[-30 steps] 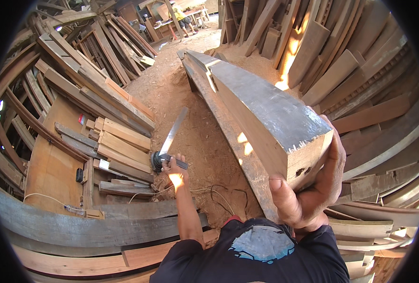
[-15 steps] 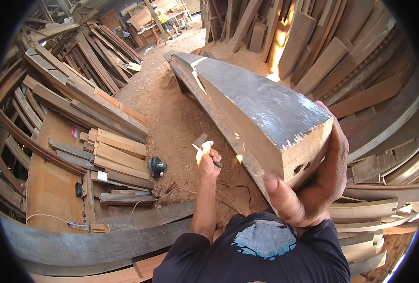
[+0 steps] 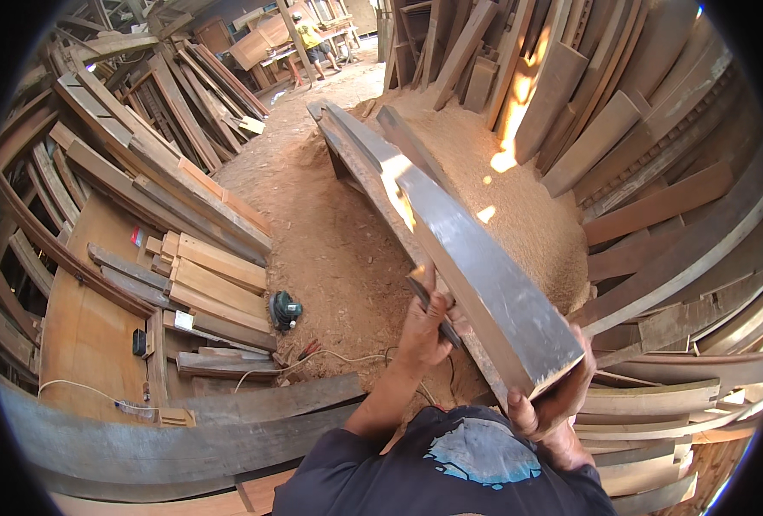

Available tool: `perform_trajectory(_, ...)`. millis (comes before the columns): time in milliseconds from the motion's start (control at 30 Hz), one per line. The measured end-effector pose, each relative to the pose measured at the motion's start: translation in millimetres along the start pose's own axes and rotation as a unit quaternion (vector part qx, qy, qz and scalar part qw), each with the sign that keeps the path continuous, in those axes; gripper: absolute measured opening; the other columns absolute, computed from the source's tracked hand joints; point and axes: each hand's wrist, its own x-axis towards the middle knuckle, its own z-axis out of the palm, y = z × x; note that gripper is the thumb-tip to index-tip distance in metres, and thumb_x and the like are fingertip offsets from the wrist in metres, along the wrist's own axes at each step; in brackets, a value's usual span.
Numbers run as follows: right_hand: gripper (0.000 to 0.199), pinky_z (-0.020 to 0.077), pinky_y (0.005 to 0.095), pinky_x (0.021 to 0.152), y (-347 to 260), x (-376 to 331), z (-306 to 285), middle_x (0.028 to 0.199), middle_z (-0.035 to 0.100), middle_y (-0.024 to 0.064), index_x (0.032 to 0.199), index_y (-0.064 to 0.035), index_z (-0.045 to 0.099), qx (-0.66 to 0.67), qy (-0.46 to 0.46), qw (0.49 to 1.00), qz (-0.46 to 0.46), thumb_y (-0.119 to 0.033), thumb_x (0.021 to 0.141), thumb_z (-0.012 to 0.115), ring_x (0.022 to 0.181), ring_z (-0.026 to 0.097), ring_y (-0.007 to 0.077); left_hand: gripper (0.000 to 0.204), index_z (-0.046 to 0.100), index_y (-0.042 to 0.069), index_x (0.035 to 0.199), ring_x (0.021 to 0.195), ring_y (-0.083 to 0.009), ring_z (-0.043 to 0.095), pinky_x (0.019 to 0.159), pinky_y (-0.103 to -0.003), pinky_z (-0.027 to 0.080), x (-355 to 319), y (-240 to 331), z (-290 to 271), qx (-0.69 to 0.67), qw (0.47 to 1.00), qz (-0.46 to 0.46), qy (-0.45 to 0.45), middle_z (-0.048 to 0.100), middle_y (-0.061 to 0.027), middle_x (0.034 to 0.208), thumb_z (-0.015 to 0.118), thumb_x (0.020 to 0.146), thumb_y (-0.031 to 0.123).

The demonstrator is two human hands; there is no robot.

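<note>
Sawdust floor point(image 3: 330, 249) and stacked planks point(image 3: 201, 284) surround you. Your right hand point(image 3: 553, 413) grips the near end of 1 long grey beam point(image 3: 476, 275); your left hand point(image 3: 424, 322) presses a dark tool point(image 3: 437, 311) against its side. Beyond, a green power tool point(image 3: 285, 310) lies on the floor.

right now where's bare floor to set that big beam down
Free: the sawdust floor between the long beam and the stacked planks on the left, past the green power tool. Crowded: leaning boards on the right, and cables near the left hand.
</note>
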Motion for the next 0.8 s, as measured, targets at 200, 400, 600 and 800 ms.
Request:
perform_trajectory(200,0.088,0.0473,0.0436,0.105,27,-65,-6,0.132,0.056,0.0291,0.145,0.011,0.035,0.112,-0.033,0.983,0.138,-0.033,0.082,0.078,0.12,0.061,0.0359,0.056,0.031,0.029,0.154,0.102,-0.0135,0.066,0.078,-0.033,0.061,-9,-43,-14,-0.021,0.997,-0.069,0.035,0.059,-0.0021,0.125,0.056,0.105,0.04)
perform_trajectory(400,0.083,0.0543,0.0412,0.096,38,-139,-23,0.114,0.07,0.0249,0.136,0.0097,0.049,0.056,-0.12,0.929,0.345,-0.025,0.072,0.089,0.106,0.071,0.032,0.063,0.035,0.016,0.151,0.117,-0.0211,0.061,0.098,-0.041,0.054,-26,-118,-58,0.03,0.984,-0.05,0.171,0.056,-0.0038,0.133,0.055,0.103,0.052)
perform_trajectory(600,0.107,0.0543,0.0483,0.096,51,-130,-24,0.108,0.072,0.0303,0.147,0.0062,0.039,-0.06,-0.518,0.72,0.458,-0.063,0.076,0.079,0.107,0.07,0.0435,0.072,0.051,0.012,0.143,0.118,-0.0225,0.06,0.1,-0.044,0.05,-89,-197,-168,-0.01,0.945,-0.128,0.3,0.063,-0.0059,0.126,0.043,0.101,0.069)
perform_trajectory(800,0.114,0.0538,0.048,0.096,88,-237,73,0.123,0.066,0.0317,0.151,0.0116,0.021,-0.16,-0.638,0.618,0.431,-0.061,0.081,0.074,0.11,0.069,0.0423,0.069,0.056,0.011,0.137,0.106,-0.0224,0.064,0.093,-0.041,0.053,-142,-229,-247,-0.05,0.898,-0.158,0.407,0.066,-0.0061,0.121,0.042,0.102,0.068)
